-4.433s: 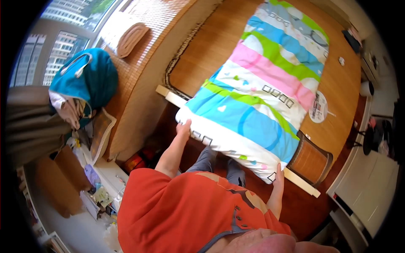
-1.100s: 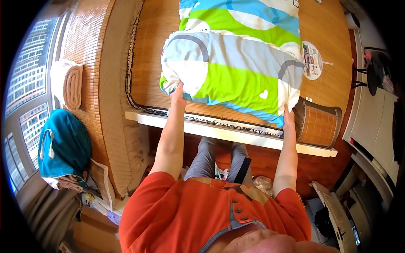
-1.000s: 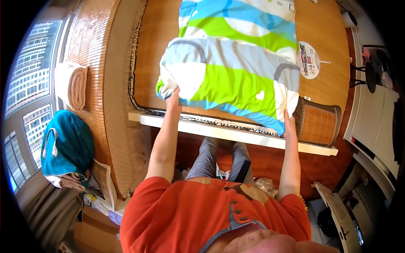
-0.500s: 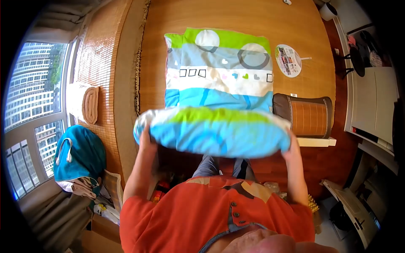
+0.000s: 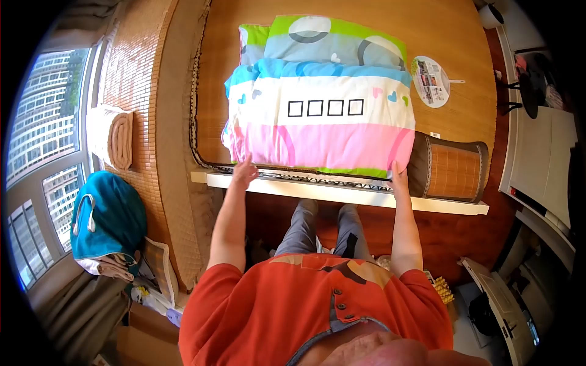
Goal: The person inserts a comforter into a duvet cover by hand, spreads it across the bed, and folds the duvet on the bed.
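A patterned quilt point(image 5: 329, 116) in blue, white, pink and green lies folded in layers on the bed mat point(image 5: 452, 36). Its near fold reaches the front edge of the bed. My left hand point(image 5: 245, 173) is at the quilt's near left corner, fingers loosely bent and a little apart, with nothing visible in them. At the near right corner, the fingers of my right hand point(image 5: 398, 177) close on the quilt's edge. A brown pillow with a woven panel point(image 5: 455, 169) lies just right of the quilt.
A round fan point(image 5: 431, 82) lies on the mat, right of the quilt. The white bed rail point(image 5: 342, 193) runs in front of me. On the left ledge are a rolled towel point(image 5: 116, 137) and a teal bag point(image 5: 110, 216). A white cabinet point(image 5: 542, 165) stands at the right.
The raised quilt fold has come down flat over the rest, showing its white and pink side. Both hands have moved up and inward to the bed's edge; the left has loosened.
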Demonstrator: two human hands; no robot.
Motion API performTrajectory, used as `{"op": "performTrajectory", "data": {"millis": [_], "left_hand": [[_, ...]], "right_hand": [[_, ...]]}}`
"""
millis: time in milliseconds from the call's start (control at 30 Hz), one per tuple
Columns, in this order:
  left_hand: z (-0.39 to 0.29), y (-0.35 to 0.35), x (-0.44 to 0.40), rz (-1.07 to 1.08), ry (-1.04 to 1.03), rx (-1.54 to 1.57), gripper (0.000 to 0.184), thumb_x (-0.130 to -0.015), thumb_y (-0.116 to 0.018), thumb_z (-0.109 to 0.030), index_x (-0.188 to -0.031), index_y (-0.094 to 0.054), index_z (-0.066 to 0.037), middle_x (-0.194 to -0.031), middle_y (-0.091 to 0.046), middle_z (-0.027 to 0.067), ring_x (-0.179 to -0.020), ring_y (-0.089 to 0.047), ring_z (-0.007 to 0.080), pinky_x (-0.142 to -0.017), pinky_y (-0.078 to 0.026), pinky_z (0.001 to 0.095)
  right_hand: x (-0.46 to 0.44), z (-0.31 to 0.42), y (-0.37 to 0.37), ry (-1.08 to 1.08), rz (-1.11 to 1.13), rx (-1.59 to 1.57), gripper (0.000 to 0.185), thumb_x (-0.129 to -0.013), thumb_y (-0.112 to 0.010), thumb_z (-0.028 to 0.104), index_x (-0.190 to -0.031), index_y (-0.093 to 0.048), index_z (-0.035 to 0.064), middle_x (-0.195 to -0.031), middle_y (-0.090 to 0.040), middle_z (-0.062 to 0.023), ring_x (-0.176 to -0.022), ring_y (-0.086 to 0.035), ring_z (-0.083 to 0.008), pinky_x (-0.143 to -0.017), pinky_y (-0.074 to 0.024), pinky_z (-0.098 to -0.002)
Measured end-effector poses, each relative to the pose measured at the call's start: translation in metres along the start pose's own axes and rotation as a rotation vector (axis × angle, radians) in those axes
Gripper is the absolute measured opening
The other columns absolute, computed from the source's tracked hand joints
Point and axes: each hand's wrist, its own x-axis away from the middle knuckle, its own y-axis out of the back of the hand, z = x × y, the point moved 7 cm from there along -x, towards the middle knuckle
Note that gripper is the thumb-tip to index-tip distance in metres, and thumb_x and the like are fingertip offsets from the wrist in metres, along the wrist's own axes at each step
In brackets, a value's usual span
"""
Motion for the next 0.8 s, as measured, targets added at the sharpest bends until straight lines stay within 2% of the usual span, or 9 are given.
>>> {"op": "performTrajectory", "data": {"millis": [33,67,167,267,367,433,600,700,800], "left_hand": [[0.015,-0.016,-0.004,0.081,0.035,0.004,0.082,-0.075,-0.066,-0.044,-0.128,-0.025,0.002,-0.108,-0.047,0.0229,-0.098,-0.052,0.0309,-0.074,-0.048,0.0434],[0.018,-0.033,-0.003,0.154,-0.059,-0.073,0.082,-0.074,-0.066,-0.045,-0.128,-0.024,0.001,-0.109,-0.047,0.0220,-0.098,-0.052,0.0310,-0.075,-0.048,0.0431],[0.039,-0.069,-0.022,0.025,0.065,0.395,0.068,-0.073,-0.070,-0.040,-0.117,-0.038,0.002,-0.099,-0.054,0.0148,-0.086,-0.055,0.0255,-0.070,-0.048,0.0374],[0.024,-0.079,-0.035,-0.008,-0.128,0.699,0.025,-0.073,-0.071,-0.020,-0.079,-0.052,-0.005,-0.066,-0.052,0.0025,-0.059,-0.049,0.0130,-0.047,-0.039,0.0290],[-0.006,-0.053,0.005,-0.188,-0.139,0.415,0.023,-0.074,-0.070,-0.015,-0.082,-0.052,-0.004,-0.066,-0.051,0.0030,-0.057,-0.048,0.0119,-0.041,-0.034,0.0266],[-0.030,-0.040,0.044,-0.127,-0.244,0.415,0.020,-0.075,-0.067,-0.012,-0.085,-0.052,-0.004,-0.061,-0.046,0.0006,-0.041,-0.039,0.0096,-0.034,-0.025,0.0259],[-0.068,0.028,0.151,-0.211,-0.219,0.133,0.016,-0.072,-0.066,-0.011,-0.084,-0.056,-0.006,-0.060,-0.046,-0.0013,-0.043,-0.039,0.0100,-0.036,-0.027,0.0252],[-0.129,0.040,0.191,-0.175,-0.598,0.154,0.027,-0.072,-0.065,-0.012,-0.097,-0.057,-0.002,-0.075,-0.057,0.0023,-0.057,-0.052,0.0115,-0.045,-0.042,0.0269],[-0.196,0.008,0.199,-0.078,-0.634,0.100,0.033,-0.076,-0.065,-0.016,-0.103,-0.055,0.001,-0.088,-0.058,0.0083,-0.076,-0.058,0.0144,-0.062,-0.048,0.0266]], "right_hand": [[0.011,0.009,-0.012,-0.130,0.011,-0.319,0.058,-0.083,-0.057,0.038,-0.124,-0.040,0.0007,-0.121,-0.047,-0.0160,-0.108,-0.050,-0.0270,-0.085,-0.0432,-0.0347],[0.014,0.023,-0.015,-0.098,0.002,-0.335,0.055,-0.084,-0.057,0.035,-0.122,-0.041,-0.0021,-0.123,-0.045,-0.0111,-0.106,-0.050,-0.0196,-0.085,-0.0430,-0.0302],[-0.025,0.014,-0.027,0.123,0.024,-0.483,0.054,-0.082,-0.061,0.031,-0.119,-0.043,-0.0047,-0.120,-0.048,-0.0109,-0.104,-0.050,-0.0166,-0.084,-0.0431,-0.0285],[-0.026,0.027,-0.028,0.076,-0.067,-0.342,0.052,-0.079,-0.065,0.024,-0.116,-0.046,-0.0066,-0.113,-0.053,-0.0101,-0.103,-0.050,-0.0161,-0.085,-0.0416,-0.0278],[0.001,0.054,-0.022,0.064,-0.048,-0.304,0.054,-0.078,-0.066,0.020,-0.119,-0.043,-0.0075,-0.115,-0.052,-0.0113,-0.102,-0.051,-0.0170,-0.087,-0.0405,-0.0285],[0.036,0.074,-0.013,0.062,0.033,-0.490,0.056,-0.079,-0.064,0.019,-0.122,-0.040,-0.0066,-0.118,-0.049,-0.0116,-0.103,-0.050,-0.0181,-0.087,-0.0406,-0.0297],[0.123,0.075,-0.001,-0.190,0.154,-0.641,0.054,-0.082,-0.056,0.016,-0.128,-0.034,-0.0011,-0.121,-0.047,-0.0106,-0.108,-0.048,-0.0215,-0.092,-0.0393,-0.0334],[0.148,0.121,0.002,-0.191,0.258,-0.750,0.049,-0.083,-0.054,0.016,-0.126,-0.038,0.0007,-0.117,-0.050,-0.0094,-0.107,-0.050,-0.0213,-0.092,-0.0396,-0.0340],[0.114,0.160,-0.007,-0.180,0.233,-0.823,0.029,-0.085,-0.053,0.024,-0.108,-0.052,0.0060,-0.105,-0.057,-0.0055,-0.097,-0.054,-0.0166,-0.083,-0.0446,-0.0304]]}}
